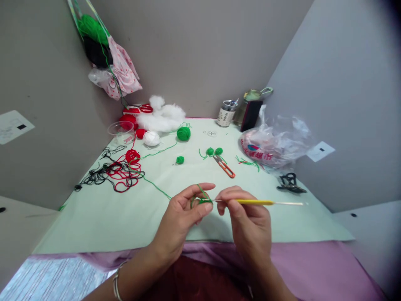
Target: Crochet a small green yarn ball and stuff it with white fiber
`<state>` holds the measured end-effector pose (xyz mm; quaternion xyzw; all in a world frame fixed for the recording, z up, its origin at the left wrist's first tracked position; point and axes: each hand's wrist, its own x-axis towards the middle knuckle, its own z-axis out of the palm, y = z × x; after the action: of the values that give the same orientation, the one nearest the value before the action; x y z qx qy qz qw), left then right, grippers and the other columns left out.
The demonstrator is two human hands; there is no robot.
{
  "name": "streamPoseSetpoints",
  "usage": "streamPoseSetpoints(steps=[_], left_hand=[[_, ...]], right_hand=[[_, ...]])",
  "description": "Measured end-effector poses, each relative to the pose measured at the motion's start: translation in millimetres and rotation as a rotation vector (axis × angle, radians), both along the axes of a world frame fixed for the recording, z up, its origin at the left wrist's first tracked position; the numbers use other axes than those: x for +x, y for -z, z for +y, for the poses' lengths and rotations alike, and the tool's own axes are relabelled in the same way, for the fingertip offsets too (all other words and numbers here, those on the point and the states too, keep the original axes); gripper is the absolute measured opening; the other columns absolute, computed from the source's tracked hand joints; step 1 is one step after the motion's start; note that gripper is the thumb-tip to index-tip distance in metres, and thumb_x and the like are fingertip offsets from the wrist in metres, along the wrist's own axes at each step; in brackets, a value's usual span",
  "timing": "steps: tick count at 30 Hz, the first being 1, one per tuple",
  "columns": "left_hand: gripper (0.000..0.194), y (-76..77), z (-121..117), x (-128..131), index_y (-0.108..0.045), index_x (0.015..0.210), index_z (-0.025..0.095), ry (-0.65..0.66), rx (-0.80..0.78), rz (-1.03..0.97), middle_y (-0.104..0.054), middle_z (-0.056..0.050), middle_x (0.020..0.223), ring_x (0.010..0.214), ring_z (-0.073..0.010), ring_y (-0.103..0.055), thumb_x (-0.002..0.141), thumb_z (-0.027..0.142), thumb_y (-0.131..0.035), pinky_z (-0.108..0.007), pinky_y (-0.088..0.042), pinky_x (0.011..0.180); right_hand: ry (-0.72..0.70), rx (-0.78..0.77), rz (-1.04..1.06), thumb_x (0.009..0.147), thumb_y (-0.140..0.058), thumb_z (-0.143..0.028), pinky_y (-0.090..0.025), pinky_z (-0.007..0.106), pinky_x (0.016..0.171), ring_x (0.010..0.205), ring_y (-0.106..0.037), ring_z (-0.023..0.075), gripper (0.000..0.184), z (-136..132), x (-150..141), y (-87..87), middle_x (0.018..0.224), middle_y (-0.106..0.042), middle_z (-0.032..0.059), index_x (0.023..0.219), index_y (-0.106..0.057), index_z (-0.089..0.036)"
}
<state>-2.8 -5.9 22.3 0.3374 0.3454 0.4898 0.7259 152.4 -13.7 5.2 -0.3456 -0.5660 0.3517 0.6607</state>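
Between the thumb and fingers of my left hand [184,209] is a small piece of green crochet [205,201], with green yarn [158,189] looped over the raised index finger and trailing left across the table. My right hand [249,221] grips a yellow-handled crochet hook [255,202] like a pencil. Its thin metal tip meets the green work, while the other metal end points right. Beyond my hands lie orange-handled thread snips [224,166], two small green crocheted balls [210,151] and another small green piece [180,160].
Tangled black yarn [97,174] and red yarn [123,169] cover the table's left side. Behind are white stuffing [164,115], a green yarn ball [183,133] and a white yarn ball [151,138]. A pen jar [226,115], phone [251,116], plastic bag [275,142] and black clip [290,184] stand right.
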Motion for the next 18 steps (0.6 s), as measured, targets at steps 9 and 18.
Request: streamPoseSetpoints(steps=[9, 18], left_hand=[[0.029, 6.3, -4.9, -1.0, -0.079, 0.118, 0.027, 0.035, 0.055, 0.054, -0.056, 0.003, 0.081, 0.062, -0.0056, -0.042, 0.09, 0.033, -0.077, -0.022, -0.035, 0.063], [0.03, 6.3, -3.9, -4.0, -0.08, 0.115, 0.029, -0.038, 0.123, 0.133, -0.055, 0.002, 0.086, 0.071, -0.0091, -0.042, 0.085, 0.029, -0.081, -0.022, -0.035, 0.067]], right_hand=[[-0.075, -0.131, 0.206, 0.101, -0.066, -0.028, -0.055, 0.025, 0.066, 0.069, -0.065, 0.0122, 0.013, 3.3, -2.1, 5.6, 0.088, -0.074, 0.0021, 0.096, -0.078, -0.024], [-0.088, -0.102, 0.126, 0.107, -0.056, -0.026, -0.056, 0.027, 0.072, 0.076, -0.068, 0.0131, 0.019, -2.9, 2.2, 3.1, 0.093, -0.075, 0.0019, 0.1, -0.074, -0.025]])
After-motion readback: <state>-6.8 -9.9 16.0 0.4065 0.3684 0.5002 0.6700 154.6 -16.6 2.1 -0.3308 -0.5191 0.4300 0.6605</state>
